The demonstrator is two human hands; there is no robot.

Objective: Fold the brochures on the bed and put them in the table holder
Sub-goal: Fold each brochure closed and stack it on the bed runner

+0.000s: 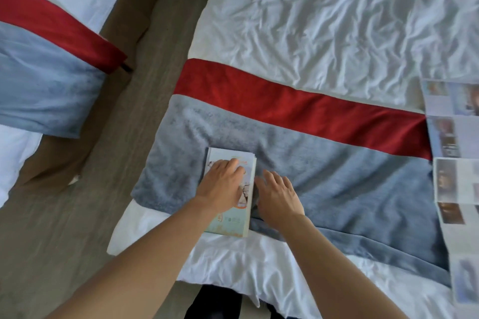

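A folded brochure point(233, 222), pale with orange print, lies on the grey band of the bed runner point(350, 184) near the bed's foot. My left hand point(223, 182) lies flat on top of it, fingers straight, pressing it down. My right hand point(278, 194) rests just to the right of the brochure's edge on the runner, fingers spread and relaxed, holding nothing. Several unfolded brochures point(453, 152) lie in a column along the right edge of the view. No table holder is in view.
The bed point(324, 20) has a wrinkled white sheet and a red stripe point(285, 103) across it. A second bed point(39, 72) with the same runner stands at the left, across a brown carpeted aisle point(124, 111).
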